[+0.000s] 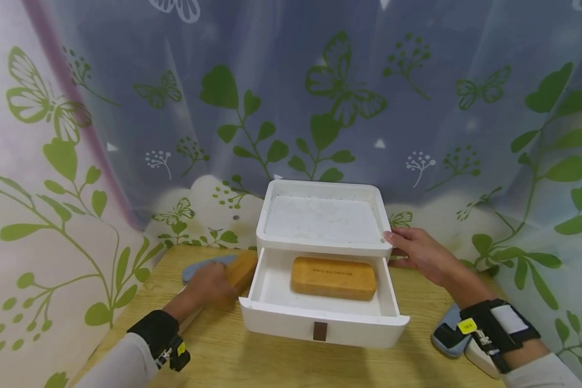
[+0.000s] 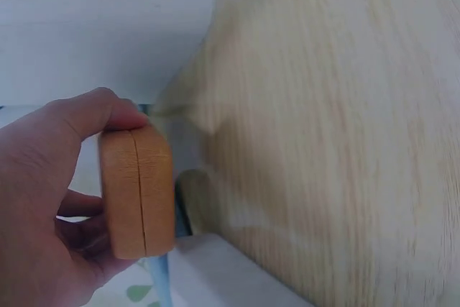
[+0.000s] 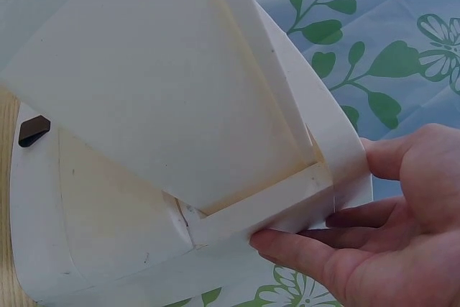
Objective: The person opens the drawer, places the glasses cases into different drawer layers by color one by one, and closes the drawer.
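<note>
Left of a white drawer box (image 1: 320, 215), my left hand (image 1: 208, 288) grips an orange-brown glasses case (image 1: 244, 269). In the left wrist view the thumb is on one edge of this glasses case (image 2: 136, 192) and the fingers are behind it; a seam runs down its end. The box's drawer (image 1: 281, 319) is pulled out, and a similar brown glasses case (image 1: 333, 285) with lettering lies inside, towards the right. My right hand (image 1: 419, 256) holds the box's right side near the top front corner, thumb and fingers on different faces.
A blue, rounded object (image 1: 199, 268) lies on the wooden table (image 1: 252, 361), partly behind my left hand. Beside my right wrist are a blue-and-black object (image 1: 448, 337) and a white one (image 1: 482, 358), partly hidden. A patterned curtain (image 1: 291, 81) hangs behind the box.
</note>
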